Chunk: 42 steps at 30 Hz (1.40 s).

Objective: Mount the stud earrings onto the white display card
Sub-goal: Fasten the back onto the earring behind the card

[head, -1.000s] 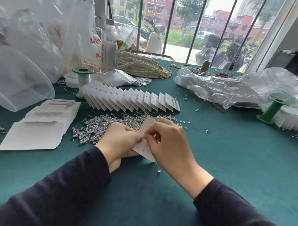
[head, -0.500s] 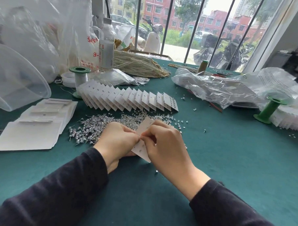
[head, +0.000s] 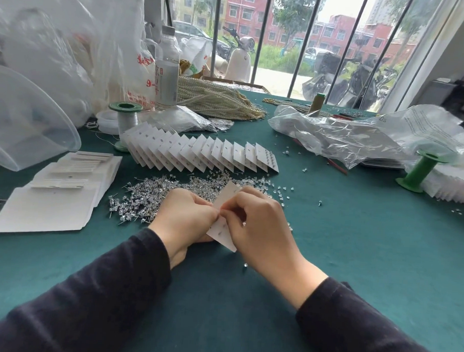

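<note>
The card (head: 221, 232) is held above the bench (head: 355, 247), directly in front of the person and between both hands. It is tilted, with its upper corner pointing away from the person and its lower corner near the right wrist. The left hand (head: 184, 217) grips the card's left edge with curled fingers; the fingertips behind the card are hidden. The right hand (head: 262, 226) is also curled, with thumb and fingertips pinched on the card's face near its middle. Whether anything lies between those fingertips is too small to tell. Small marks show on the lower part of the card. The studs (head: 147, 198) lie in a loose heap on the bench just beyond the hands. A single stud (head: 244, 265) lies on the bench near the right wrist. Beyond the heap, a row of filled cards (head: 200, 155) is fanned out, each overlapping the next. Flat white sheets (head: 51, 208) are stacked left of the heap. A green spool (head: 124, 110) stands upright at the row's left end; a second spool (head: 418, 170) stands well apart at the right. A clear bowl (head: 23, 118) sits at far left, and a bottle (head: 166, 69), pearl strands (head: 210, 100) and clear bags (head: 333, 135) lie farther back.
</note>
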Tool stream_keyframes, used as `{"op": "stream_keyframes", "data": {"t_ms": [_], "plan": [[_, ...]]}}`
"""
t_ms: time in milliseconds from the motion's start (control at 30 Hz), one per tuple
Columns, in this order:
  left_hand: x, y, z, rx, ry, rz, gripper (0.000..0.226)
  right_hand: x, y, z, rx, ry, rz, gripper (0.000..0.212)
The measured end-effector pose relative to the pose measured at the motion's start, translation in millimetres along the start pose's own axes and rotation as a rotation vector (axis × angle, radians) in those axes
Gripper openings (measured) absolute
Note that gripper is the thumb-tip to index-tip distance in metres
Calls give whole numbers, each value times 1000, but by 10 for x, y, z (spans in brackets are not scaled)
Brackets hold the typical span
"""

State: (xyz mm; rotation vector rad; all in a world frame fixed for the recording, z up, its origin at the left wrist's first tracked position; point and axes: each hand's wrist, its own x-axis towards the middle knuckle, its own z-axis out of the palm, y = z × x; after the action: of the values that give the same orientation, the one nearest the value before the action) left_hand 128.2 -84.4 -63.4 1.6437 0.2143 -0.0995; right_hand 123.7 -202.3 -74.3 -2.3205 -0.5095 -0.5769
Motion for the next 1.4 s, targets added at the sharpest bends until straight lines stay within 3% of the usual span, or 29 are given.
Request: {"op": "stream_keyframes", "data": {"t_ms": [533,800,1400], "plan": [[10,-11,-21,-7,-44,-32,16,-24,11,49,-56,11,-56,13],[1,28,-12,-65,-24,-58,18,-27,18,24,-72,46,-34,5],[34,-66,8,92,-6,58,25,-21,5,52,-65,-18,-45,11]]}}
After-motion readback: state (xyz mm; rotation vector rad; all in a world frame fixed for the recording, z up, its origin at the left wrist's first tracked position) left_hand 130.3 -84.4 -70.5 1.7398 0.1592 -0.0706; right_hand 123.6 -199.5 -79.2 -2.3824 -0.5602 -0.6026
